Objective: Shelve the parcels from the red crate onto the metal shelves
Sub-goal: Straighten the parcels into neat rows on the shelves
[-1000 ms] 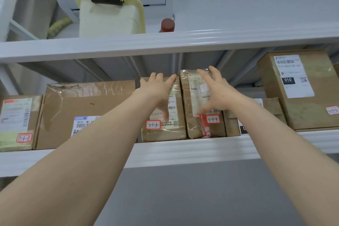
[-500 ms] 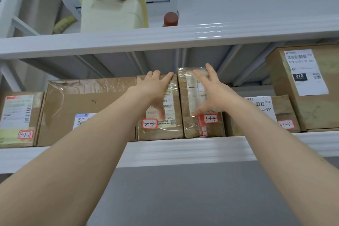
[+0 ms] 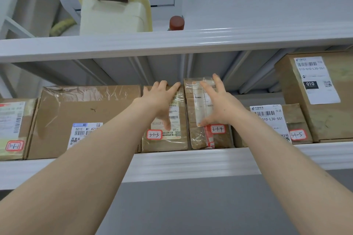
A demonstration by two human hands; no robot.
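Observation:
Two brown parcels stand upright side by side on the metal shelf (image 3: 187,160). My left hand (image 3: 162,101) lies flat with straight fingers against the face of the parcel tagged 3-1-3 (image 3: 166,139). My right hand (image 3: 219,105) presses with spread fingers on the taped parcel tagged 3-1-4 (image 3: 208,137). Neither hand curls round a parcel. The red crate is out of view.
A large box (image 3: 82,118) and a parcel tagged 3-1-1 (image 3: 13,129) stand to the left. To the right sit a parcel tagged 3-1-5 (image 3: 286,122) and a tall box (image 3: 319,93). On the upper shelf (image 3: 210,38) stand a cream container (image 3: 112,11) and a red-capped bottle (image 3: 176,23).
The view has shifted slightly, so the shelf sits lower and further left. Both hands stay flat on the same two parcels, and the parcel tagged 3-1-5 has come into sight.

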